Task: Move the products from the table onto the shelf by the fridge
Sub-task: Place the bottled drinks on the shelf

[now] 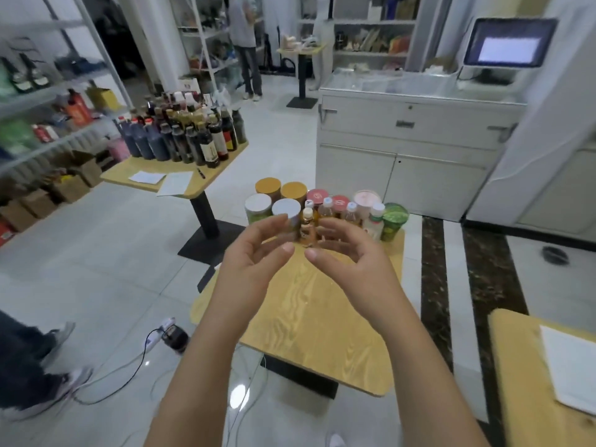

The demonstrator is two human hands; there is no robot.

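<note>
A cluster of products stands at the far end of the small wooden table (309,317): two orange-lidded jars (268,187), two white-lidded jars (258,204), several small white-capped bottles (327,209), red-lidded tubs (317,195), a pink-lidded tub (367,199) and a green cup (394,221). A small amber bottle (308,229) stands nearest me. My left hand (254,253) and my right hand (348,250) hover just in front of the cluster, palms facing each other, fingers relaxed, holding nothing. The amber bottle shows between them.
Another table (180,180) at the left carries many dark sauce bottles and papers. Metal shelving (48,101) runs along the left wall. A white cabinet (409,140) stands behind the products. Cables and a power strip (161,330) lie on the floor; a person's legs (32,366) are at the lower left.
</note>
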